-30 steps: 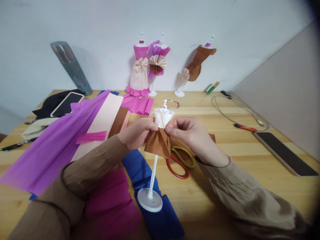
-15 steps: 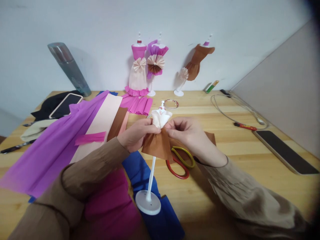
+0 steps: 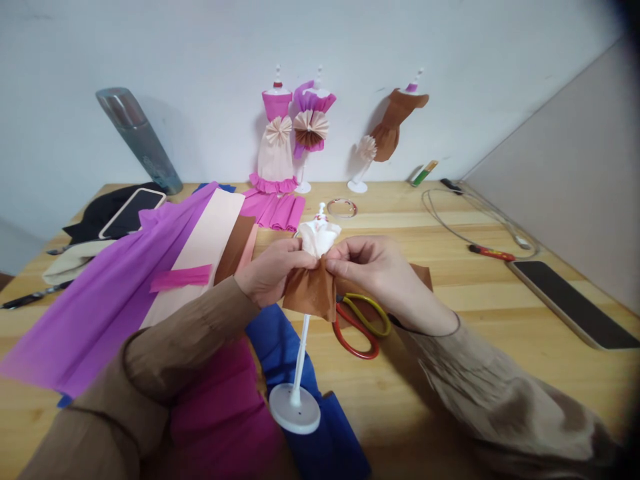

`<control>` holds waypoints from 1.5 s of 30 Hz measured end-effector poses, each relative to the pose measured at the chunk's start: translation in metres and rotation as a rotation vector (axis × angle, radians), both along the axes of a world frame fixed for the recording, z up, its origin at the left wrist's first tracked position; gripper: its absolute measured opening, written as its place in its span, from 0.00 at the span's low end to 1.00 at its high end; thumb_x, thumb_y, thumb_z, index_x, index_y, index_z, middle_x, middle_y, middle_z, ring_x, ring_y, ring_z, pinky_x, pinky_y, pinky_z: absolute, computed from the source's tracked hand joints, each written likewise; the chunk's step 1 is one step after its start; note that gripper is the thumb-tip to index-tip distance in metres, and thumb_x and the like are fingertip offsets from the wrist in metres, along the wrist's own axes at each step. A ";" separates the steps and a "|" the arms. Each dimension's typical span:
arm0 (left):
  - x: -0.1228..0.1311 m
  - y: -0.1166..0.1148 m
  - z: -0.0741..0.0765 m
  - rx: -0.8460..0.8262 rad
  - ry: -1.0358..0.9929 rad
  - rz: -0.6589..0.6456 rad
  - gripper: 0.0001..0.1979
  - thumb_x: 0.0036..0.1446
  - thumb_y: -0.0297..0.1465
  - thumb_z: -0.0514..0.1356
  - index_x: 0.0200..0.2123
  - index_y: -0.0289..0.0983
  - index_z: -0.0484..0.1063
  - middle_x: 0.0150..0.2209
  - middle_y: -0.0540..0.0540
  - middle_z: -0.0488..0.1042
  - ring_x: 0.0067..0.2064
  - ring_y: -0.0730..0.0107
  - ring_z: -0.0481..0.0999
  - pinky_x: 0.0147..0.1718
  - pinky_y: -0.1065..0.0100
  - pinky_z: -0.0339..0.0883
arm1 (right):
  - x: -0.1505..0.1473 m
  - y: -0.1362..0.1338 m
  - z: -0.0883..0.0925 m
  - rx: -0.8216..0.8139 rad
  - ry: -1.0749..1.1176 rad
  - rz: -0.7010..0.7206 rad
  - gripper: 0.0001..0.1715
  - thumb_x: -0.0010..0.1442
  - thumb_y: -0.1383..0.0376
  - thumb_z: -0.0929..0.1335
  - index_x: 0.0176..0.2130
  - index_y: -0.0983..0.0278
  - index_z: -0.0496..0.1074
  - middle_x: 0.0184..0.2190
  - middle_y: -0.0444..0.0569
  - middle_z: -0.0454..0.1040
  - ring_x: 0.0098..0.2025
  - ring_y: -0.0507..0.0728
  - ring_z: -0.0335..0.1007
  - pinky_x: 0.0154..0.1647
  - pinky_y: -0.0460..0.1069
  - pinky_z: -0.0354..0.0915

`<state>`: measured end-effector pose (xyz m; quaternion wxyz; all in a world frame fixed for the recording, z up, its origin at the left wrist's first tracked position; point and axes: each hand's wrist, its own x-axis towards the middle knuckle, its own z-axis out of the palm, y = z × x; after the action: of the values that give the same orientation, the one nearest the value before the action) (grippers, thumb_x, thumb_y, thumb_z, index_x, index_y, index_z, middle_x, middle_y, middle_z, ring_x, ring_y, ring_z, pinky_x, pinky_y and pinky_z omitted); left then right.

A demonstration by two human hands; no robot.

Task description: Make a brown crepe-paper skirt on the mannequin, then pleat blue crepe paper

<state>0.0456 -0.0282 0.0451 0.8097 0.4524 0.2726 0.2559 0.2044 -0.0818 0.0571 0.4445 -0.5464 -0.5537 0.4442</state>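
Note:
Between my hands a small white mannequin stand [image 3: 300, 360] leans a little, its round base over blue crepe paper [image 3: 333, 427]. White paper [image 3: 320, 237] covers its bust, and a brown crepe paper skirt [image 3: 310, 293] hangs from the waist. My left hand [image 3: 275, 267] is closed around the waist, thumb pressing on the gathered top of the skirt. With thumb and index finger, my right hand [image 3: 373, 270] pinches the skirt's right upper edge. Scissors [image 3: 360, 327] with red and yellow handles lie below my right hand, their blades hidden.
Purple crepe paper [image 3: 125, 287] and other coloured sheets spread across the left. Dressed mannequins, including a pink one [image 3: 277, 133] and a brown one [image 3: 395, 123], stand by the wall. A spray bottle [image 3: 143, 143], phone [image 3: 575, 303], cable [image 3: 450, 227] and wire ring [image 3: 343, 208] are around.
The mannequin has shifted slightly left and tilted. My right fingers have moved a little left with the skirt's edge, drawing it closer around the waist. My left hand keeps its hold.

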 end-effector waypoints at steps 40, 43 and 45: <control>-0.001 -0.035 0.029 0.234 -0.122 0.274 0.07 0.47 0.24 0.63 0.31 0.37 0.69 0.32 0.50 0.75 0.41 0.67 0.75 0.46 0.65 0.66 | -0.009 -0.041 0.038 0.396 -0.324 -0.110 0.10 0.57 0.67 0.67 0.25 0.62 0.66 0.20 0.42 0.66 0.22 0.49 0.60 0.22 0.46 0.57; -0.003 -0.043 0.035 0.308 -0.111 0.293 0.08 0.49 0.25 0.63 0.35 0.37 0.71 0.38 0.48 0.77 0.50 0.62 0.74 0.52 0.63 0.65 | -0.010 -0.049 0.042 0.510 -0.372 -0.130 0.05 0.58 0.68 0.68 0.29 0.62 0.69 0.22 0.42 0.68 0.24 0.50 0.63 0.23 0.46 0.59; -0.004 -0.048 0.038 0.335 -0.079 0.310 0.11 0.49 0.26 0.63 0.38 0.37 0.71 0.41 0.46 0.78 0.52 0.60 0.74 0.53 0.61 0.65 | -0.011 -0.051 0.044 0.562 -0.416 -0.152 0.04 0.57 0.69 0.69 0.30 0.62 0.70 0.23 0.42 0.68 0.24 0.49 0.63 0.24 0.46 0.60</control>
<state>0.0419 -0.0759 0.0832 0.6844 0.5229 0.2606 0.4363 0.1929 -0.1328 0.1008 0.4870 -0.5212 -0.6907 0.1192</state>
